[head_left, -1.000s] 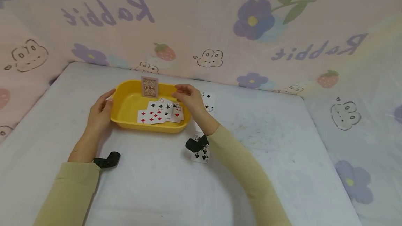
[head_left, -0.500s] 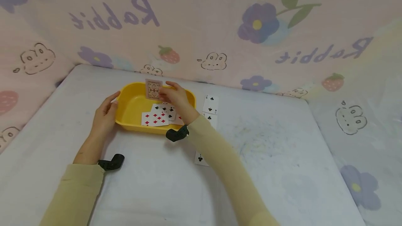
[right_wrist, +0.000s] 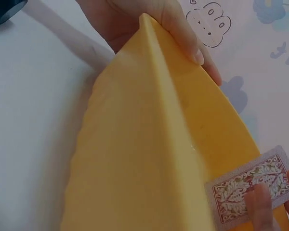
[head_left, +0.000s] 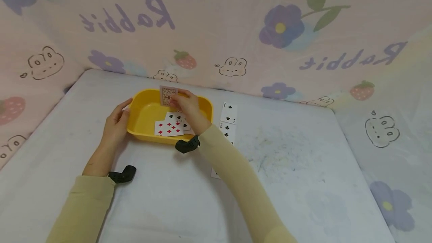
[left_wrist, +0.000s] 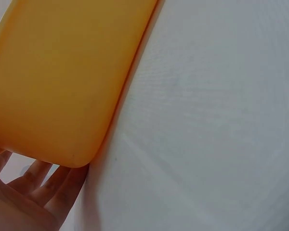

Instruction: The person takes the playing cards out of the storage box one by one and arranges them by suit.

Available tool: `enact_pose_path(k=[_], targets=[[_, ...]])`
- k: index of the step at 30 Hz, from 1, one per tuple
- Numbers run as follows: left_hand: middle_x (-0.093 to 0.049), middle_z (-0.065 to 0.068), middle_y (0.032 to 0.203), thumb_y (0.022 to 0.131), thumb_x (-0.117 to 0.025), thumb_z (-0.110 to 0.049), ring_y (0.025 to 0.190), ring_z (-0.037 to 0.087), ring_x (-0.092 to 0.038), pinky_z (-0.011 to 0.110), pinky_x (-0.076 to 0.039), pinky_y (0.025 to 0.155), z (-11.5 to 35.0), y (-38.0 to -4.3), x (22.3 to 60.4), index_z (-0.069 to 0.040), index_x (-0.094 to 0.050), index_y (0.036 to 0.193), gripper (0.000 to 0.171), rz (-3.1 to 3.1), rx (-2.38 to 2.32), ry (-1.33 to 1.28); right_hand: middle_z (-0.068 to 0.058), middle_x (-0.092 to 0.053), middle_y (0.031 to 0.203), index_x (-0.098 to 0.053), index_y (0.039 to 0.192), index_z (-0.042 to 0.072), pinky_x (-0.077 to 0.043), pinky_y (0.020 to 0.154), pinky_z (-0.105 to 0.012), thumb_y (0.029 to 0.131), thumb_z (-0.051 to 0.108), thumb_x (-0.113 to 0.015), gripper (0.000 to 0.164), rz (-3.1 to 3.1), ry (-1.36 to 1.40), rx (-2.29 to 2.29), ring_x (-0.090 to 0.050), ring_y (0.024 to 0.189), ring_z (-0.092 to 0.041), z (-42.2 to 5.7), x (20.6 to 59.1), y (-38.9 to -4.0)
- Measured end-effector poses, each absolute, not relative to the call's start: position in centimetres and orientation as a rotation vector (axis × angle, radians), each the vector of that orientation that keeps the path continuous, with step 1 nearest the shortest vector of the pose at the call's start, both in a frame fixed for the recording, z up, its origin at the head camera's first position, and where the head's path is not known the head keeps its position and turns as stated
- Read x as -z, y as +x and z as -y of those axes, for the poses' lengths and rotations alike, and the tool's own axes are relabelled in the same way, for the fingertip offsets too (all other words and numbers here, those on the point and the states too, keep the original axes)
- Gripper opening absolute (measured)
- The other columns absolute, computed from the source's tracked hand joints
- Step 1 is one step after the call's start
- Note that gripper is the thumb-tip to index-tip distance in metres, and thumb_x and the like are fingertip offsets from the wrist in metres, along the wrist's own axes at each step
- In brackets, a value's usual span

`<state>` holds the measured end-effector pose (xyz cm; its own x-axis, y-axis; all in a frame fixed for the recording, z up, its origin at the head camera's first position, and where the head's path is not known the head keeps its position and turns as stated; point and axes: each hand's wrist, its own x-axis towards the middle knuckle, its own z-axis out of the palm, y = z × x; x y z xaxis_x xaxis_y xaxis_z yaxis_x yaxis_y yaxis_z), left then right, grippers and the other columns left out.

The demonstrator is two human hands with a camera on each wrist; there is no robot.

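My right grip (head_left: 187, 105) has moved left over the yellow tray (head_left: 144, 113) and pinches the patterned card (head_left: 166, 93); my left grip (head_left: 114, 126) clasps the tray's end.

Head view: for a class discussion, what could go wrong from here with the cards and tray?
1. The patterned-back card is pinched toward its right side by the right grip, so it might twist or slip back into the yellow tray.
2. Overlapping face-up cards lie in the tray near that grip; it could scatter them if it dips.
3. The right sleeve covers part of the line of cards beside the tray and may drag them.
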<state>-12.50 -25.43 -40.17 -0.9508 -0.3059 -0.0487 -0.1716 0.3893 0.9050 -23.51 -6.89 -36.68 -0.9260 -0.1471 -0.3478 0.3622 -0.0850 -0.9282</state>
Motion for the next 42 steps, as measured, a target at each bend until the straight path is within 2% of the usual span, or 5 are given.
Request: enact_pose_path(k=[11,17,23,36,42], targets=[[-0.045,0.021,0.141,0.104,-0.026,-0.039,0.11,0.025,-0.045,0.029,-0.041,0.091,25.3,-12.5,40.1,-0.033,-0.031,0.15,0.047,2.522,1.602,0.486,-0.008,-0.067,0.114,-0.066,0.114,0.004,-0.048,0.098,-0.032,0.088,0.027,-0.07,0.035,-1.789,0.101,1.979,-0.065,0.103,-0.02,5.7,36.7,-22.0],[-0.046,0.02,0.14,0.104,-0.026,-0.038,0.109,0.022,-0.045,0.024,-0.04,0.088,25.3,-12.5,39.8,-0.031,-0.03,0.151,0.047,2.527,1.589,0.483,-0.005,-0.072,0.093,-0.073,0.1,0.005,-0.05,0.093,-0.029,0.088,0.025,-0.07,0.023,-1.844,0.09,1.859,-0.067,0.087,-0.017,5.5,36.5,-21.1],[-0.041,0.02,0.146,0.104,-0.024,-0.04,0.119,0.031,-0.043,0.045,-0.038,0.106,25.2,-12.6,39.9,-0.034,-0.028,0.151,0.048,2.526,1.631,0.519,0.0,-0.068,0.081,-0.072,0.096,0.009,-0.053,0.088,-0.032,0.084,0.011,-0.073,0.012,-1.939,0.081,1.774,-0.066,0.074,-0.015,5.6,36.5,-20.0],[-0.04,0.021,0.146,0.104,-0.024,-0.039,0.121,0.032,-0.041,0.049,-0.034,0.108,25.2,-12.7,40.0,-0.035,-0.027,0.151,0.047,2.529,1.635,0.521,-0.004,-0.067,0.088,-0.047,0.14,0.023,-0.054,0.082,-0.031,0.082,0.005,-0.073,0.066,-2.022,-0.046,1.734,-0.063,0.073,-0.019,4.1,36.4,-18.8],[-0.041,0.021,0.145,0.104,-0.023,-0.04,0.116,0.028,-0.043,0.038,-0.04,0.101,25.3,-12.6,40.0,-0.037,-0.027,0.151,0.047,2.548,1.625,0.501,-0.007,-0.063,0.093,-0.043,0.143,0.024,-0.055,0.084,-0.034,0.083,0.001,-0.07,0.069,-2.028,-0.097,1.761,-0.065,0.077,-0.02,2.0,35.8,-19.1]])
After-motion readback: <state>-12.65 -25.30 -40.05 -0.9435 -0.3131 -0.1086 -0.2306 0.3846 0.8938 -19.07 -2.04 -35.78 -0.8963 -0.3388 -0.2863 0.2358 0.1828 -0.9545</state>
